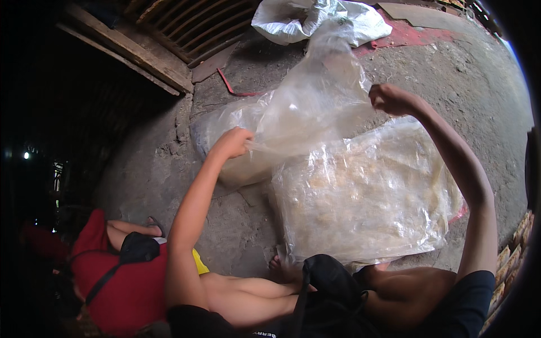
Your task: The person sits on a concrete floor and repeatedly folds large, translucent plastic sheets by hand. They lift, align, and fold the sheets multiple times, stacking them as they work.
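A clear plastic sheet or large bag (312,97) stretches between my two hands and runs up towards the top of the view. My left hand (233,143) pinches its near left edge. Further out on the right, my right hand (386,99) grips the plastic's right edge. Below them, a flat stack of clear plastic sheets or bags (363,194) lies on the floor in front of my legs. More folded plastic (236,173) rests under the held piece, beside my left hand. The stack's layers cannot be told apart.
A white woven sack (283,25) lies at the top, beside red sheeting (414,38) on the rough concrete floor (473,97). A red strap (230,86) and a wooden slatted structure (203,31) are at upper left. A person in red (127,287) sits close on my left.
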Available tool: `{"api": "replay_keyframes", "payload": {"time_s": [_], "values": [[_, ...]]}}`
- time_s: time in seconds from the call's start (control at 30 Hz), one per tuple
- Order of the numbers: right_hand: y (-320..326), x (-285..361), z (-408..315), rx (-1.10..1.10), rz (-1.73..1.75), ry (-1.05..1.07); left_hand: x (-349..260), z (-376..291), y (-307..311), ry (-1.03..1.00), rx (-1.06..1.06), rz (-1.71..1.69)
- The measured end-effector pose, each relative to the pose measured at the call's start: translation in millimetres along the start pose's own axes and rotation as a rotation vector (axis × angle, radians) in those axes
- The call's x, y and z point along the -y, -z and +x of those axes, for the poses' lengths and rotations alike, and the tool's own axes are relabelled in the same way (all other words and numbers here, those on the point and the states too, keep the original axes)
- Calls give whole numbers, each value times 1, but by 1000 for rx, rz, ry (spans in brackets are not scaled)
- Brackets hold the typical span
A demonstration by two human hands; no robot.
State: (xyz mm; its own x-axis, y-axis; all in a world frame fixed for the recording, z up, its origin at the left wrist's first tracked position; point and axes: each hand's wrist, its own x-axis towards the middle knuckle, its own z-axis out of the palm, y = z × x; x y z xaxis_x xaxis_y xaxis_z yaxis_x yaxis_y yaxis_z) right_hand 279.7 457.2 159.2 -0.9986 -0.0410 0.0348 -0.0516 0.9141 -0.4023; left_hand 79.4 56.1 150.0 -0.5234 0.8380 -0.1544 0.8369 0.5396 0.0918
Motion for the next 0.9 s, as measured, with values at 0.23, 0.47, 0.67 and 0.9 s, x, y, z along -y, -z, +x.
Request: {"api": "replay_keyframes", "payload": {"time_s": [0.23,0.47,0.67,0.9], "values": [[43,-9,28,-503,22,-70,7,-5,49,204,-318,-176],[63,-22,73,-865,-91,-123,43,16,70,148,-543,-98],[24,36,82,-11,-147,124,32,-50,112,135,-274,-194],[53,16,68,-344,226,-41,40,-35,91,237,-512,-219]]}}
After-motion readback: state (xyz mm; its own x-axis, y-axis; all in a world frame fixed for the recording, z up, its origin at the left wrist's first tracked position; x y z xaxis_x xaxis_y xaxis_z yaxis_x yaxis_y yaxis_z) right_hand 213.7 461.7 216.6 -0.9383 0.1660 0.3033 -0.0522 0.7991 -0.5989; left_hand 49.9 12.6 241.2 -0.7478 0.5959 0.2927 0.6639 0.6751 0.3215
